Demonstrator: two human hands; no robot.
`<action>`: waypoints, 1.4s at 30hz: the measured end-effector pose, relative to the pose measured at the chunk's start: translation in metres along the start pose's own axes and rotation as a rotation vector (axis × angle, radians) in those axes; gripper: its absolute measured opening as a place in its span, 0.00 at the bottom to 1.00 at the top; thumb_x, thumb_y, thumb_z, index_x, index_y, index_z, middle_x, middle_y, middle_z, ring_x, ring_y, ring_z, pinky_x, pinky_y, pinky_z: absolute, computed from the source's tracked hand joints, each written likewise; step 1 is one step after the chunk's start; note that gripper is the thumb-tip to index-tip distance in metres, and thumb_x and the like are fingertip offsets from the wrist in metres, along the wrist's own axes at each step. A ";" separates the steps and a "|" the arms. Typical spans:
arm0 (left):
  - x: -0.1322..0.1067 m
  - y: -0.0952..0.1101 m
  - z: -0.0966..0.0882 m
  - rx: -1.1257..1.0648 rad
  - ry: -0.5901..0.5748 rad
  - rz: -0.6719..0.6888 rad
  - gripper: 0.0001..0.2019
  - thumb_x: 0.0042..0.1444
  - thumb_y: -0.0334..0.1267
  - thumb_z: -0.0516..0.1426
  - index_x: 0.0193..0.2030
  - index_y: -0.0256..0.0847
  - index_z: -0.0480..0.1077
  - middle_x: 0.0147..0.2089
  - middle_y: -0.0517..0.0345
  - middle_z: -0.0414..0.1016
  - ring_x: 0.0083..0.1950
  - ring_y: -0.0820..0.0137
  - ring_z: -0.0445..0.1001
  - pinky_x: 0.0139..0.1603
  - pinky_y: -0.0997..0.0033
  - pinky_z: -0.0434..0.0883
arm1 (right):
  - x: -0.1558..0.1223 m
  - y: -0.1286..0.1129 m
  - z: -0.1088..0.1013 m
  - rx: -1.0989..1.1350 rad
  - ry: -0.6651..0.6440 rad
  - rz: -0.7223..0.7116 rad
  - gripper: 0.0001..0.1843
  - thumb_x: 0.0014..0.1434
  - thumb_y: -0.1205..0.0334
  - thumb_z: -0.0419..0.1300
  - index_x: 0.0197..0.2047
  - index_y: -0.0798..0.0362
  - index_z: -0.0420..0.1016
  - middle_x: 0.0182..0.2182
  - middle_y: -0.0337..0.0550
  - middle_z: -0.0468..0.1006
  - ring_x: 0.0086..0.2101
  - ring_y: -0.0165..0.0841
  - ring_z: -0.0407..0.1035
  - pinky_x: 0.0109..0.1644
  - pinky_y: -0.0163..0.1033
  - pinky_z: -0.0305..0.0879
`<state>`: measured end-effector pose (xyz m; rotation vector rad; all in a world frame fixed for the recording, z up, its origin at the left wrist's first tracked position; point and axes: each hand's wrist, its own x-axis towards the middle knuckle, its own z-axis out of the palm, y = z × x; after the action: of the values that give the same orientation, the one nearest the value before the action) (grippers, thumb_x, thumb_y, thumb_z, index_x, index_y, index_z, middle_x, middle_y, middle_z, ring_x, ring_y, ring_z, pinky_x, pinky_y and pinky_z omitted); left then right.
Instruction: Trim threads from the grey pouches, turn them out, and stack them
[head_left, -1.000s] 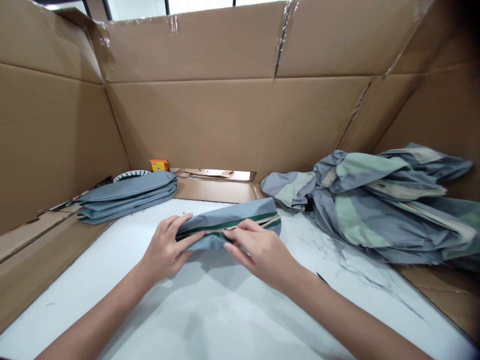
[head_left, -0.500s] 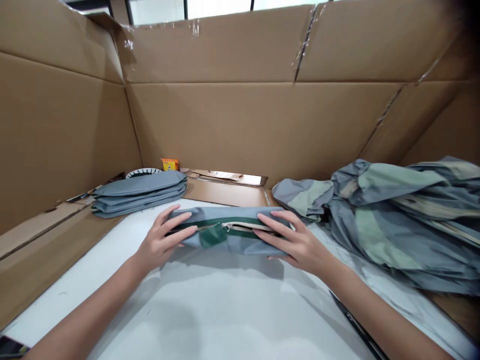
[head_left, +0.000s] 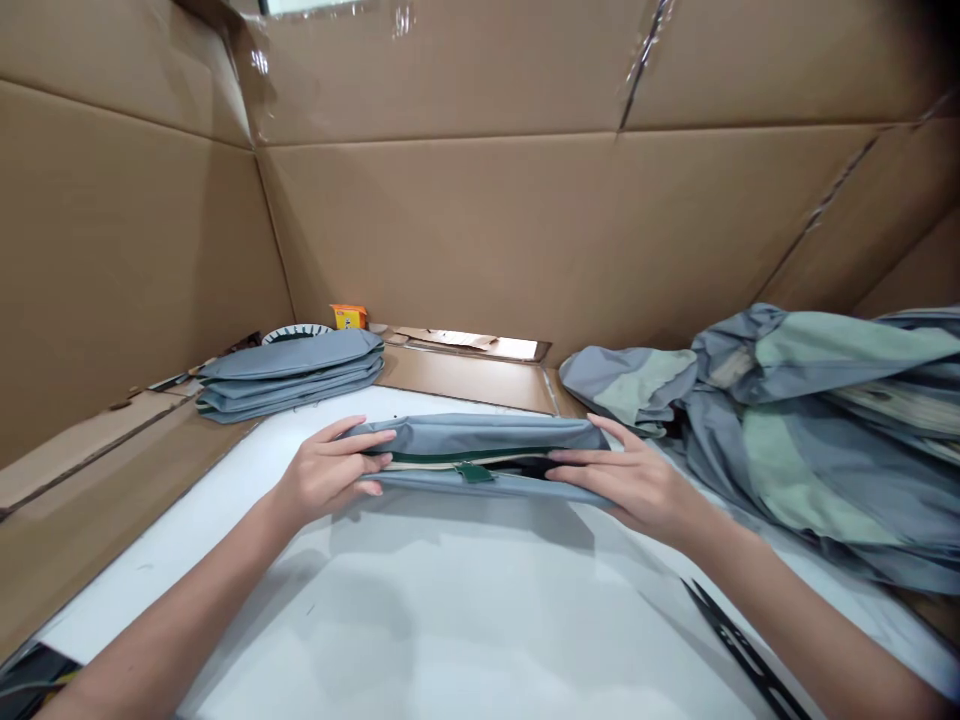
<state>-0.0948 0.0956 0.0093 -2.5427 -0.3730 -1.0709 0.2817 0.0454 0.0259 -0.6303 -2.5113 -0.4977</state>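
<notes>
Closed grip: left hand and right hand hold the ends of a zippered grey fabric piece, seemingly a cover; folded grey stack at ten o'clock.

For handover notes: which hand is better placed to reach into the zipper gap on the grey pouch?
Right, probably. The right hand sits at the dark gap in the zipper of the grey pouch; the left hand holds the pouch's other end, farther away.

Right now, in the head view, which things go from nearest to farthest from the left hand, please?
1. Grey zippered fabric piece: under the fingers, centre.
2. Folded grey fabric stack: behind, left.
3. Small orange box: farther back.
4. Crumpled grey-green fabric heap: far right.
</notes>
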 end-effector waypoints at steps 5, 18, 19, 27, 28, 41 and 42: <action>0.000 0.006 -0.002 -0.106 0.069 -0.086 0.11 0.63 0.36 0.47 0.40 0.40 0.70 0.34 0.58 0.79 0.48 0.68 0.74 0.54 0.62 0.66 | -0.009 0.002 -0.003 0.021 0.157 0.152 0.16 0.59 0.69 0.51 0.49 0.48 0.70 0.36 0.42 0.74 0.37 0.31 0.69 0.51 0.44 0.61; 0.006 0.011 -0.005 0.130 -0.058 -0.287 0.12 0.61 0.39 0.49 0.37 0.41 0.72 0.56 0.48 0.64 0.51 0.62 0.58 0.51 0.57 0.62 | 0.008 -0.002 -0.013 0.124 -0.124 0.183 0.28 0.56 0.41 0.53 0.51 0.51 0.70 0.56 0.56 0.58 0.55 0.45 0.56 0.54 0.48 0.62; 0.005 0.010 -0.003 0.130 -0.076 -0.310 0.11 0.61 0.37 0.49 0.37 0.41 0.72 0.52 0.49 0.66 0.49 0.63 0.59 0.50 0.59 0.63 | 0.007 -0.004 -0.011 0.091 -0.106 0.175 0.25 0.56 0.44 0.55 0.51 0.51 0.70 0.54 0.56 0.60 0.53 0.44 0.58 0.52 0.47 0.63; -0.005 0.003 -0.001 0.121 0.046 -0.275 0.13 0.63 0.40 0.46 0.34 0.38 0.69 0.35 0.53 0.66 0.36 0.71 0.65 0.36 0.72 0.66 | 0.000 -0.012 0.012 -0.126 0.043 -0.069 0.19 0.63 0.53 0.48 0.41 0.59 0.72 0.34 0.53 0.70 0.36 0.38 0.66 0.40 0.42 0.66; -0.005 0.002 -0.002 0.125 0.051 -0.235 0.15 0.63 0.41 0.46 0.32 0.38 0.69 0.33 0.54 0.65 0.33 0.72 0.64 0.33 0.73 0.65 | -0.001 -0.011 0.011 -0.114 0.082 -0.096 0.19 0.65 0.55 0.44 0.39 0.58 0.72 0.32 0.51 0.70 0.34 0.36 0.65 0.39 0.41 0.66; -0.007 0.004 0.001 0.110 0.124 -0.106 0.12 0.63 0.36 0.46 0.44 0.37 0.68 0.23 0.61 0.59 0.25 0.75 0.59 0.25 0.77 0.60 | -0.008 -0.010 0.003 0.031 0.123 0.109 0.18 0.61 0.73 0.46 0.43 0.45 0.72 0.23 0.38 0.68 0.23 0.27 0.60 0.26 0.32 0.58; -0.007 0.005 0.002 0.108 0.127 -0.133 0.13 0.63 0.36 0.45 0.46 0.37 0.68 0.24 0.60 0.60 0.26 0.74 0.60 0.26 0.77 0.60 | -0.005 -0.012 0.004 0.005 0.144 0.097 0.18 0.60 0.74 0.46 0.44 0.46 0.71 0.25 0.39 0.68 0.24 0.27 0.61 0.26 0.32 0.58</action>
<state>-0.0964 0.0915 0.0022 -2.3689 -0.5565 -1.2190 0.2779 0.0357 0.0178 -0.6851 -2.3344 -0.4832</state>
